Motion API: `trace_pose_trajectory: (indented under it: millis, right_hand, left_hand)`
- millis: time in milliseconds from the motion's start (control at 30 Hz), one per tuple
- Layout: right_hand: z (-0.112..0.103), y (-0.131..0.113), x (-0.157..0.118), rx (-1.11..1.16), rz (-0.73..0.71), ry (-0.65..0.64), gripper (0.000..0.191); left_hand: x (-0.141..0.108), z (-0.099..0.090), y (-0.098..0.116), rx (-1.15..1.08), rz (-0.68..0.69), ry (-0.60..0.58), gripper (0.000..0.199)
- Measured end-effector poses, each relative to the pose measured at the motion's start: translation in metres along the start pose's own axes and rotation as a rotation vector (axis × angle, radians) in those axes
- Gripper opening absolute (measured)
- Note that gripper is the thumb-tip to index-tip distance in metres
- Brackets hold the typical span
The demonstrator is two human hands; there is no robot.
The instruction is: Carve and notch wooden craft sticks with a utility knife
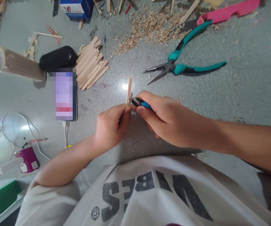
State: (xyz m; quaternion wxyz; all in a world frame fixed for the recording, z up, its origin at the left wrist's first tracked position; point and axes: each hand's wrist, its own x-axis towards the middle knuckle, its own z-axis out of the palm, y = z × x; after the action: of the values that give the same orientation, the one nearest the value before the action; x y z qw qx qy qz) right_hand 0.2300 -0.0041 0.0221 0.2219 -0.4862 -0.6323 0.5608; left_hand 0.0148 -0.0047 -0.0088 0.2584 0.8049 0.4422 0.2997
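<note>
A thin wooden craft stick (129, 88) stands out from my left hand (113, 124), its lower end pinched between thumb and fingers. My right hand (168, 116) is closed around a blue and black utility knife (140, 102). The knife's tip meets the right edge of the stick, just above my left fingertips. The blade itself is small and partly hidden. Teal-handled long-nose pliers (173, 64) lie with their jaws apart, beyond my right hand. Left of the stick rests a pile of craft sticks (90, 64).
Wood shavings (147, 29) are strewn along the far side, near a pink-handled knife (229, 13). To the left lie a phone (64, 95) on a cable, a black case (58, 58) and a bottle (22, 64). A blue box (76, 8) sits at the back.
</note>
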Motion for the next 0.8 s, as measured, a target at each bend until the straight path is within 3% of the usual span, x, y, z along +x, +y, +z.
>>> trace_pose_trajectory:
  millis: [133, 400, 667, 800]
  right_hand:
    - [-0.0003, -0.0004, 0.0007, 0.226, 0.118, -0.128, 0.022]
    - [-0.0030, 0.0035, 0.0071, 0.635, 0.242, -0.257, 0.021]
    - [-0.0043, 0.0083, 0.0085, 0.729, 0.226, -0.301, 0.019]
    - [-0.0037, 0.0064, 0.0052, 0.632, 0.176, -0.263, 0.018]
  left_hand:
    - [0.0001, 0.0014, -0.0033, 0.004, 0.071, 0.011, 0.031]
    - [0.0064, -0.0053, 0.0035, -0.177, -0.094, -0.075, 0.037]
    - [0.0074, -0.0051, 0.0018, -0.448, -0.194, -0.102, 0.042]
    - [0.0084, -0.0061, 0.0030, -0.479, -0.216, -0.111, 0.046]
